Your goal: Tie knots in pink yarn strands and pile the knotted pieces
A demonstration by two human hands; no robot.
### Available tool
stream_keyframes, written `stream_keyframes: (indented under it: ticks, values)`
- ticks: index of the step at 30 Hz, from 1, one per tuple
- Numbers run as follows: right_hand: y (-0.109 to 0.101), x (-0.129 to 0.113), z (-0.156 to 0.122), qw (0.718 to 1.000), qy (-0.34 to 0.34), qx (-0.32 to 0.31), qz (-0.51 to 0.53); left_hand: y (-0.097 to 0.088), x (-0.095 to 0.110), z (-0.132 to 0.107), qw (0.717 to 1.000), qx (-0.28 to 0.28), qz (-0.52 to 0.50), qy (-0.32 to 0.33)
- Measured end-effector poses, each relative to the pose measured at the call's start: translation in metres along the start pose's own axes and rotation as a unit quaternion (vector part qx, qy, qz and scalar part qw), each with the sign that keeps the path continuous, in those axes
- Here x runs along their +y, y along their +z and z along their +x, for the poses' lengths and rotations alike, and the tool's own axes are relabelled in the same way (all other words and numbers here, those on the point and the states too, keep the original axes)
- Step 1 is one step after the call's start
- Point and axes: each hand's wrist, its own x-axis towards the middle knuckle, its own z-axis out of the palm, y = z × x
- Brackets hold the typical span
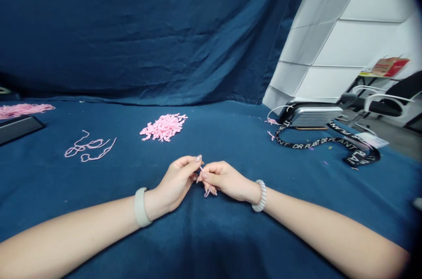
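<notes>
Short pink yarn strand was held above the blue cloth-covered table, between both hands. The left hand's fingers were pressed together, pinching the strand; the right hand's fingers pinched it just beside them, nearly closed. A heap of short pink yarn pieces lay ahead, near loose pink yarn loops.

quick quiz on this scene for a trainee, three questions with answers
1. Which wrist wears the coiled bracelet, left or right?
2. True or false: the left hand and right hand hold a pink strand above the blue cloth.
3. What words repeat along the black strap?

Key: 1. right 2. true 3. DR PLANT
</notes>
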Motion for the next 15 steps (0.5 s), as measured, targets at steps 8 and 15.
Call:
stream_keyframes:
  ticks: [8, 15]
  values:
    - [-0.0021, 0.0042, 0.0016, 0.999, -0.002, 0.019, 0.051, 0.0002, 0.0003, -0.0016, 0.997, -0.082, 0.001, -0.006]
    - [-0.0016, 0.0057, 0.0034, 0.998, -0.015, 0.016, 0.054, -0.0008, -0.0007, -0.0025, 0.996, -0.078, 0.028, -0.017]
